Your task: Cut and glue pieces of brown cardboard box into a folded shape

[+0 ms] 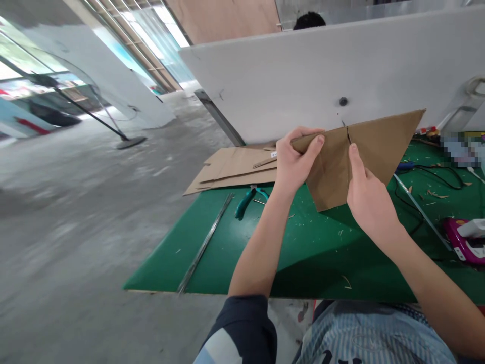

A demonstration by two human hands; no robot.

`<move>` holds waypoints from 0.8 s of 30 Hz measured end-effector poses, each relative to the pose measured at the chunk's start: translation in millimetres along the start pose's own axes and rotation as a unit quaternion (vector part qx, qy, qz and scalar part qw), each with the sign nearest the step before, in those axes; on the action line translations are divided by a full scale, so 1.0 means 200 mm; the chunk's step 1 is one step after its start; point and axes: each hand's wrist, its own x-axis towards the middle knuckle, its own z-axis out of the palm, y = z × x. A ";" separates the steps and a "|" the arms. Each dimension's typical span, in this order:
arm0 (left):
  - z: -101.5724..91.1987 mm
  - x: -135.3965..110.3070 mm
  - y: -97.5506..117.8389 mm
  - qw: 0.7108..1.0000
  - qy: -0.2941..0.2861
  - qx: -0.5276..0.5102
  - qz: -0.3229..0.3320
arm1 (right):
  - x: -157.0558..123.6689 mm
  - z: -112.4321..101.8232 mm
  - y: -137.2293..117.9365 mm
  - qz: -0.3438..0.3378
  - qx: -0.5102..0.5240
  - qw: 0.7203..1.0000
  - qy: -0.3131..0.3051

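Green tabletop (159, 268) first, seen from the head camera: its left edge slants down to a front corner, with concrete floor (94, 263) past that. Nearest that side there's a thin bundle of wires (206, 242) running almost to the front edge, teal pliers (244, 205) further back, and flat cardboard sheets (227, 169) poking out over the left edge. White panel (284, 76) walls off the back. On the right it's tighter: a clear strip (420, 210), a blue-handled tool (407, 166) with its cord, and a magenta device (464, 242).

The cardboard piece (386, 139) is in front of the panel, over the table, tilted with one corner pointing up right. Plain brown, dark slit running down from its top edge, thin tip sticking up behind there. Left hand (297, 159) is pinching the left end, thumb on the near face. Right hand (366, 194) has one digit pressed beside the slit; can't tell what its other fingers grip.
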 end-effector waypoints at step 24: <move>-0.06 0.03 -0.07 0.997 0.053 -0.012 -0.055 | 0.06 0.05 0.06 -0.011 0.129 0.990 0.054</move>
